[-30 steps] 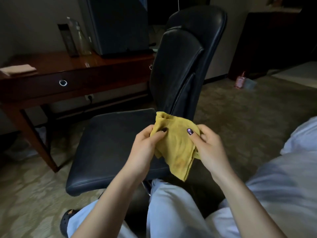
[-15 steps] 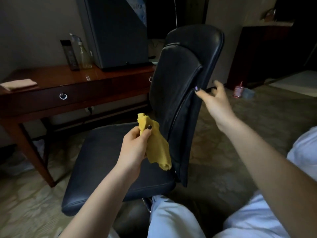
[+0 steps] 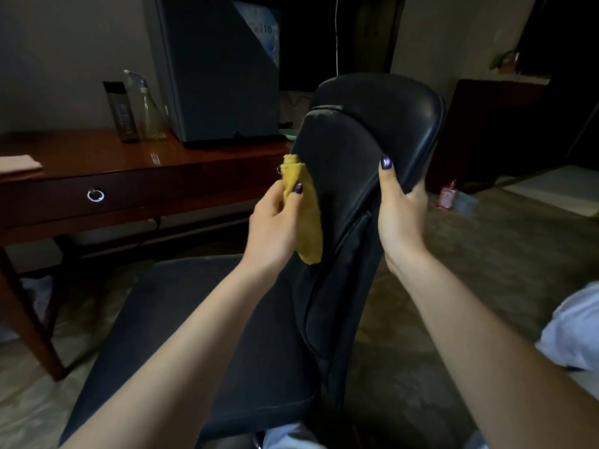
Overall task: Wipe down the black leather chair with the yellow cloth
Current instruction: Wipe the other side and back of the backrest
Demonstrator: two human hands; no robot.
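The black leather chair (image 3: 353, 147) stands in front of me, its backrest upright at centre and its seat (image 3: 207, 335) spreading toward the lower left. My left hand (image 3: 274, 225) grips the bunched yellow cloth (image 3: 306, 209) and holds it against the left side of the backrest front. My right hand (image 3: 400, 215) clasps the right edge of the backrest, thumb on the front face, fingers hidden behind it.
A dark wooden desk (image 3: 97, 176) with a ring-pull drawer stands at the left, close to the chair. On it are a spray bottle (image 3: 150, 108), a dark bottle (image 3: 121, 111), a folded cloth (image 3: 17, 163) and a blue-grey box (image 3: 217, 69). A pink bottle (image 3: 447, 197) sits on the carpet at right.
My right hand let go of the cloth, reached out and took hold of the backrest's right edge. My left hand lifted the cloth up to the backrest front.
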